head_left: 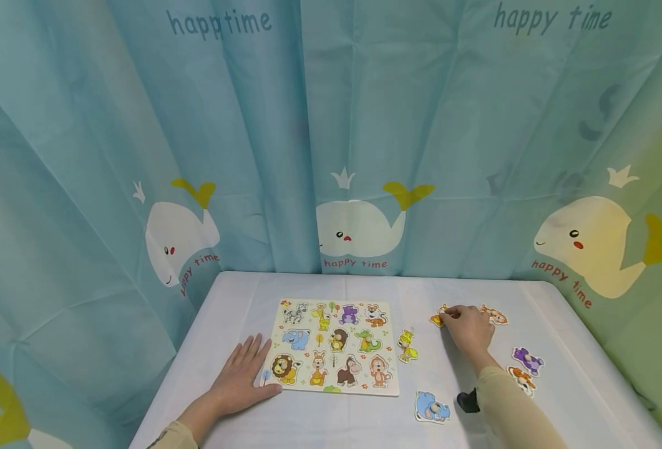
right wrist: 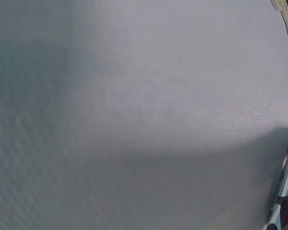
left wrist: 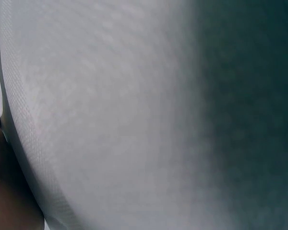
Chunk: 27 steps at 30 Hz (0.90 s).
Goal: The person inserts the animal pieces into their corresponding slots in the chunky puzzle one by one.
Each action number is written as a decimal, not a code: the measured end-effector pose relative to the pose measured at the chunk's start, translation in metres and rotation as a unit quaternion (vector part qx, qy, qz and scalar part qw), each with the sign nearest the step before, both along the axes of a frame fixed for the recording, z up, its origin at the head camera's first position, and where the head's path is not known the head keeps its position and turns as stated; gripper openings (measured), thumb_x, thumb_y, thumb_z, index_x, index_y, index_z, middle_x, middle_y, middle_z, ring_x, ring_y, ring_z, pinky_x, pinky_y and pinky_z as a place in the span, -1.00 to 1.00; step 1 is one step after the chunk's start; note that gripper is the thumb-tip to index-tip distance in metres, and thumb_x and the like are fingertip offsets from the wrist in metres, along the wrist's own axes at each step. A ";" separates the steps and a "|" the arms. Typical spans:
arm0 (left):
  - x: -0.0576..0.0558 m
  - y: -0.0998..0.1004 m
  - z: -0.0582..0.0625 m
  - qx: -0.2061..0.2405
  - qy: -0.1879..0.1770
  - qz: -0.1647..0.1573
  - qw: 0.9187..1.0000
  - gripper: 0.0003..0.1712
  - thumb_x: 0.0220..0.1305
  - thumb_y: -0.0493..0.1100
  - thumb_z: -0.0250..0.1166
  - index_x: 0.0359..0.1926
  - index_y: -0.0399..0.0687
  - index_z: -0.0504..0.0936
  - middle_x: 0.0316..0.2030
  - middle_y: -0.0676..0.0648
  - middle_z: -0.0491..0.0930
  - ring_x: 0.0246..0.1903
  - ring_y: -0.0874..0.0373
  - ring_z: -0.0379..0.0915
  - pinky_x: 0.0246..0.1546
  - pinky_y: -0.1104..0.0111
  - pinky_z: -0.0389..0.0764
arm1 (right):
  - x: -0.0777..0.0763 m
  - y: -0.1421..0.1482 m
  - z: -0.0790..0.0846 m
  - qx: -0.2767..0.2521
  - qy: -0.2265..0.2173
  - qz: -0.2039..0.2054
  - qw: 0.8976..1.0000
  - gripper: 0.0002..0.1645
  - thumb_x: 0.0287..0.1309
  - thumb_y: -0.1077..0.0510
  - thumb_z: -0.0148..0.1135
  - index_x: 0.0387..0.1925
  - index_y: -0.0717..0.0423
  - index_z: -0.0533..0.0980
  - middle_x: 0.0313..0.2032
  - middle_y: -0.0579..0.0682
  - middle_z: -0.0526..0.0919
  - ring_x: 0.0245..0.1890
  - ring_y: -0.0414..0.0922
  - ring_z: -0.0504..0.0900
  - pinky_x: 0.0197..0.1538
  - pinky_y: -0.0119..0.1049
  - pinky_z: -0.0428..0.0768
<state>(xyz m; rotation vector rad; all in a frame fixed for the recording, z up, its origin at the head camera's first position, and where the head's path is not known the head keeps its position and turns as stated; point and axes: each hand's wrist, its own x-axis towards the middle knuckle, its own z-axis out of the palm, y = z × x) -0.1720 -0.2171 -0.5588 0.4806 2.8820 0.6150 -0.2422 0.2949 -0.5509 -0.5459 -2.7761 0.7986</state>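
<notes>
A wooden animal puzzle board (head_left: 304, 391) lies on the table, showing several animal pictures in rows. My left hand (head_left: 242, 378) rests with fingers straight at the board's left edge, thumb by its lower left corner. To the right of the board, my right hand (head_left: 471, 330) pinches a small orange-yellow puzzle piece (head_left: 435, 319), mostly covered by the fingertips. A monkey puzzle piece (head_left: 496, 315) lies just behind that hand. Nearer the board is a giraffe puzzle piece (head_left: 407, 348). Both wrist views show mostly tablecloth, with bits of finger at the edge.
An elephant puzzle piece (head_left: 430, 408) lies toward the front, beside a black object (head_left: 468, 401) at the right sleeve. Farther right, a purple hippo piece (head_left: 527, 360) and a tiger piece (head_left: 521, 379) lie close together. A blue curtain (head_left: 353, 137) hangs behind the white-covered table (head_left: 241, 305).
</notes>
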 end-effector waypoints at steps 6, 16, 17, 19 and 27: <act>-0.001 0.000 0.002 -0.009 -0.012 -0.001 1.000 0.25 0.17 0.52 0.24 0.61 -0.15 0.08 0.61 -0.25 -0.09 0.59 -0.20 -0.33 0.54 -0.11 -0.27 | -0.002 0.001 -0.002 0.004 -0.001 0.005 1.000 -0.66 0.27 0.03 0.38 -0.15 0.25 0.70 -0.13 0.26 0.63 -0.03 0.28 0.45 0.04 0.28 0.29; -0.001 0.000 0.000 -0.007 -0.011 0.000 1.000 0.25 0.16 0.53 0.24 0.61 -0.15 0.08 0.60 -0.25 -0.08 0.59 -0.20 -0.32 0.54 -0.12 -0.26 | -0.003 0.001 -0.004 0.007 -0.001 0.009 1.000 -0.68 0.26 0.04 0.38 -0.16 0.25 0.71 -0.15 0.25 0.64 -0.03 0.28 0.45 0.04 0.30 0.29; -0.001 -0.001 0.000 -0.007 -0.011 0.000 1.000 0.25 0.16 0.53 0.24 0.61 -0.15 0.08 0.60 -0.25 -0.08 0.59 -0.20 -0.33 0.54 -0.11 -0.26 | -0.003 0.001 -0.004 0.008 -0.002 0.009 1.000 -0.68 0.26 0.04 0.38 -0.16 0.25 0.71 -0.15 0.25 0.63 -0.02 0.28 0.44 0.05 0.30 0.28; -0.001 -0.001 0.000 -0.007 -0.011 0.000 1.000 0.25 0.17 0.53 0.24 0.61 -0.16 0.08 0.61 -0.25 -0.08 0.59 -0.20 -0.33 0.54 -0.12 -0.26 | -0.003 0.000 -0.004 0.008 -0.003 0.008 1.000 -0.69 0.26 0.05 0.38 -0.17 0.25 0.71 -0.14 0.26 0.63 -0.01 0.28 0.42 0.06 0.30 0.28; -0.002 -0.001 -0.001 -0.009 -0.007 -0.002 1.000 0.25 0.16 0.53 0.24 0.61 -0.15 0.09 0.61 -0.24 -0.08 0.59 -0.19 -0.32 0.54 -0.11 -0.25 | -0.003 -0.003 -0.003 0.005 0.001 0.005 1.000 -0.72 0.27 0.08 0.37 -0.18 0.25 0.71 -0.14 0.26 0.63 -0.01 0.28 0.40 0.04 0.27 0.28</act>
